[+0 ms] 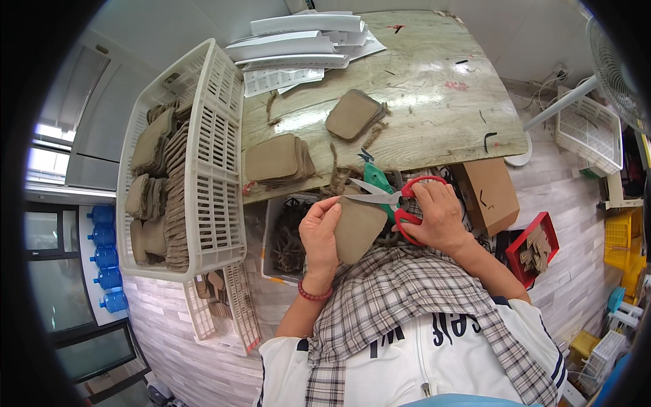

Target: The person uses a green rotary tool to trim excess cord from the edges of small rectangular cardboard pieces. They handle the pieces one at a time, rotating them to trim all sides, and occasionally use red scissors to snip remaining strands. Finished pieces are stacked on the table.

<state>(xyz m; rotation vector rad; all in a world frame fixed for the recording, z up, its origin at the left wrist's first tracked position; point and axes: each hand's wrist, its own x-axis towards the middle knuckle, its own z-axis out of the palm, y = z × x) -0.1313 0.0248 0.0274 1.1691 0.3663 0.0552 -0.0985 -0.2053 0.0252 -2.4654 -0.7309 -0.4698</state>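
A tan, rounded-corner fabric panel [359,229] is pinched between the thumb and fingers of my left hand [321,227]. Red-handled scissors [405,227] are in my right hand [439,216], fingers through the loops. Their blades stand apart and reach leftward across the panel's top edge, near my left fingertips. Just behind the blades is a green object [375,175] with a dark pointed tip, partly hidden. Two stacks of similar panels lie on the table: one stack [278,159] near the front left edge, another stack [354,115] farther back with brown scraps beside it.
On my left a tall white crate [217,149] holds many tan panels. Paper sheets [298,44] lie on the wooden table [434,88] at the back. Below its edge are a bin of dark scraps [288,234], a cardboard box [485,193] and a red box [550,237].
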